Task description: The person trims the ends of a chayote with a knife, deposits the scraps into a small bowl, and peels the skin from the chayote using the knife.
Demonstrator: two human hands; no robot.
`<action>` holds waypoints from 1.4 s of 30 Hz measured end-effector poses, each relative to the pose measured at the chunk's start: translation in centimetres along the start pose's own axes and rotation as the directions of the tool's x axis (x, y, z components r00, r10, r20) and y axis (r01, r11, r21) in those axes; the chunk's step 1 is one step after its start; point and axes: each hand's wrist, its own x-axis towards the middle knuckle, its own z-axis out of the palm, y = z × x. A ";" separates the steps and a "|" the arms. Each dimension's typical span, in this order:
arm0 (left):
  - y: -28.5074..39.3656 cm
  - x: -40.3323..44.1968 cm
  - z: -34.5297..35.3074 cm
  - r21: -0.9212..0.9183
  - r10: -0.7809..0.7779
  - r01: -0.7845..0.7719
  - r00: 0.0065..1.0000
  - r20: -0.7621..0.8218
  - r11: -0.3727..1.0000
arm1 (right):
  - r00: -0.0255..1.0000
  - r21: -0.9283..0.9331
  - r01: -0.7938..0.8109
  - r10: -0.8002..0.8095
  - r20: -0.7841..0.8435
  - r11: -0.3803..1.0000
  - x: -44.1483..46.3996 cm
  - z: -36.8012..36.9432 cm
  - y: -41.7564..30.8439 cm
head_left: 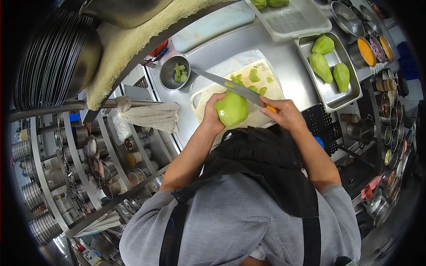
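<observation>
My left hand (212, 114) is wrapped round a pale green chayote (232, 109), its skin off in large part and its surface shiny. In my right hand (285, 116) is a long kitchen knife (228, 84) with an orange handle; its blade slants up to the left, just above the chayote. Beneath both hands lies a cream cutting board (268, 73), where several green peelings (254, 76) are scattered. A steel bowl (165, 80) holding green pieces stands at the board's upper left. Whether the blade touches the chayote I cannot tell.
To the right, a steel tray (328, 105) holds three peeled chayotes (320, 68). Behind it is a translucent plastic basket (290, 33) with green chayotes. A marbled white slab (213, 27) lies at the back. A cloth (148, 116) hangs at the left; steel bowls (347, 18) stand far right.
</observation>
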 end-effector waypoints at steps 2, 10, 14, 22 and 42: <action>-0.1 -0.2 -0.1 -0.008 -0.018 0.019 0.999 0.048 1.000 | 0.997 0.057 -0.070 0.072 -0.026 0.996 -0.3 -0.4 0.6; -0.2 1.1 0.2 -0.013 0.055 -0.055 0.998 -0.010 0.998 | 0.997 0.064 0.059 -0.062 0.042 0.996 -0.7 0.4 -3.0; -0.2 0.8 0.1 0.011 0.075 -0.075 0.997 -0.007 0.997 | 0.996 0.028 0.083 -0.084 0.042 0.996 -0.4 0.3 -2.3; 0.3 -0.3 -0.3 0.006 -0.030 0.030 0.999 -0.020 1.000 | 0.999 0.000 -0.022 0.022 -0.028 1.000 -1.2 0.0 1.2; 1.1 0.1 0.5 0.150 0.074 -0.105 0.977 0.201 0.983 | 0.810 0.512 -0.530 0.581 0.072 0.676 -3.7 1.5 1.2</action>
